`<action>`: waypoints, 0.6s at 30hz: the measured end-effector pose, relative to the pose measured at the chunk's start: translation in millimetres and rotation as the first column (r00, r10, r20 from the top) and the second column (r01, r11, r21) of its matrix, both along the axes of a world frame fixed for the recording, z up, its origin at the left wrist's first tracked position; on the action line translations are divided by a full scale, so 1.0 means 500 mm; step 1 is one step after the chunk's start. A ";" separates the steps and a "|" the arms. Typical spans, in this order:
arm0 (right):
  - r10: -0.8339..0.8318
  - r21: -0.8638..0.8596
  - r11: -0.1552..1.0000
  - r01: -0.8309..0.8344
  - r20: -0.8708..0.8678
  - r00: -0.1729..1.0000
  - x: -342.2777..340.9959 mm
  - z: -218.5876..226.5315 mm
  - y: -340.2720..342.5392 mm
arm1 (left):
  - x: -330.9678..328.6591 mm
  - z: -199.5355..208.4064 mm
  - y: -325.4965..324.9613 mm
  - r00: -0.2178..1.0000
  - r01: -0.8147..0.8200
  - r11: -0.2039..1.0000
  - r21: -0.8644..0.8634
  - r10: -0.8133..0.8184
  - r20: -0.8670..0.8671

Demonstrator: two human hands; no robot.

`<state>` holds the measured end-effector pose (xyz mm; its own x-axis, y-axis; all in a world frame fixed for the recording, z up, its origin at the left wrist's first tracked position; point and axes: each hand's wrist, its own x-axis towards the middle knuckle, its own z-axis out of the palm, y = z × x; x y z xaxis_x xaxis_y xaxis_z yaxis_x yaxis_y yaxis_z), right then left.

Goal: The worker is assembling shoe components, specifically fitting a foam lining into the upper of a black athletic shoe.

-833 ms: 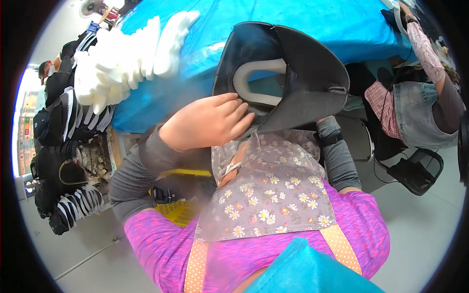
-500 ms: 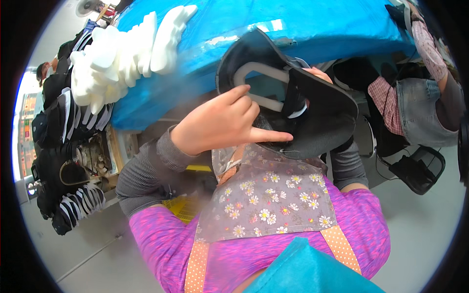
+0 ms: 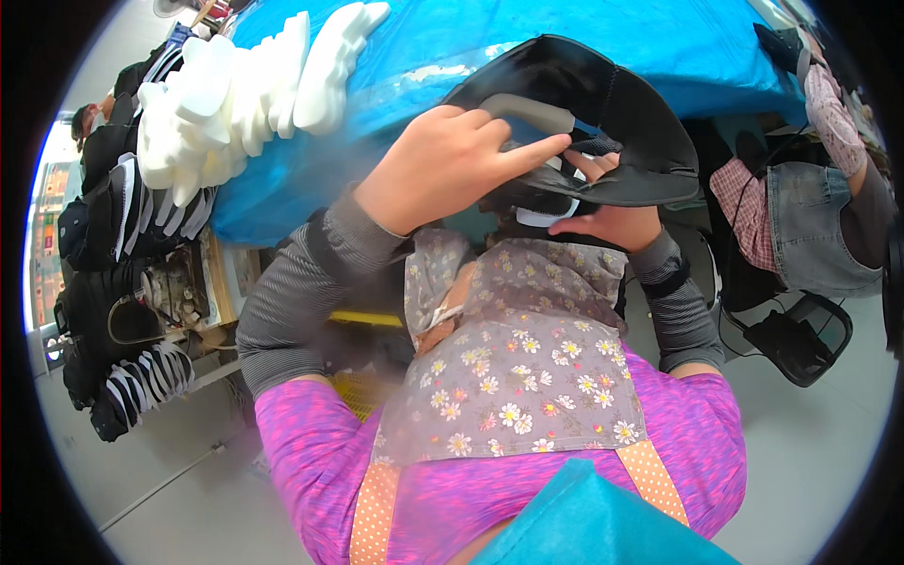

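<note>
Above the table's near edge I hold up a black curved shell-like piece (image 3: 650,118) with a stitched seam and a thick grey padded edge (image 3: 529,113) round an opening. Its exact kind cannot be told. My left hand (image 3: 443,160) lies at the left of the opening, fingers curled at the padded edge and one digit stretched across toward the right. My right hand (image 3: 617,224) grips the lower side, with fingertips showing through the opening and the thumb underneath. A small white tab (image 3: 546,215) shows below the piece, between the hands.
A blue sheet covers the table (image 3: 452,47). White foam pieces (image 3: 226,104) stand in a row at its left. Black items with white strips (image 3: 155,386) hang at far left. Another person in a denim apron (image 3: 815,217) works at right, beside a black chair (image 3: 810,330).
The black piece has tipped and turned, its near side now raised. My left hand has moved up and away from me. My right hand's thumb and fingers have come into view beneath it.
</note>
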<state>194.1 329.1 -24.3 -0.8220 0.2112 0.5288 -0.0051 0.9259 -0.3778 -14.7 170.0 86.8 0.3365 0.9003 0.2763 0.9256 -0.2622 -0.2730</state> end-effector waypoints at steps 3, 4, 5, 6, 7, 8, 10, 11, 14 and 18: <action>-0.080 0.072 0.994 0.080 0.001 0.997 -0.038 0.011 0.004 | 0.018 0.008 0.012 0.999 0.041 0.995 0.086 -0.041 -0.009; -0.005 0.071 0.997 0.004 0.008 1.000 -0.041 0.041 0.017 | 0.023 0.020 0.012 0.998 0.054 0.989 0.138 -0.050 -0.036; 0.043 0.055 0.998 -0.042 -0.024 0.999 -0.042 0.052 0.029 | 0.028 0.036 0.011 0.998 0.056 0.989 0.135 -0.051 -0.033; 0.043 0.083 0.996 -0.035 -0.093 0.995 -0.044 0.073 0.032 | 0.031 0.052 0.007 0.999 0.048 0.983 0.175 -0.043 -0.030; 0.044 0.110 0.994 -0.026 -0.162 0.986 -0.045 0.098 0.033 | 0.034 0.067 0.002 0.999 0.039 0.976 0.215 -0.034 -0.026; 0.045 0.104 0.994 -0.029 -0.160 0.986 -0.040 0.119 0.035 | 0.040 0.081 -0.006 0.998 0.062 0.961 0.270 -0.060 -0.014; 0.132 0.217 0.970 -0.108 -0.100 0.986 -0.021 0.163 0.037 | 0.061 0.112 -0.042 0.998 0.070 0.959 0.276 -0.070 -0.008; 0.129 0.177 0.977 -0.122 -0.028 0.991 -0.014 0.196 0.009 | 0.073 0.119 -0.067 0.997 0.076 0.955 0.287 -0.078 -0.003; 0.288 -0.003 0.958 -0.288 0.057 0.956 -0.010 0.175 -0.029 | 0.108 0.109 -0.127 0.998 0.049 0.991 0.128 -0.054 0.039; 0.357 0.017 0.931 -0.365 0.164 0.919 -0.020 0.050 -0.060 | 0.110 -0.027 -0.150 0.997 -0.037 0.998 -0.043 0.040 0.064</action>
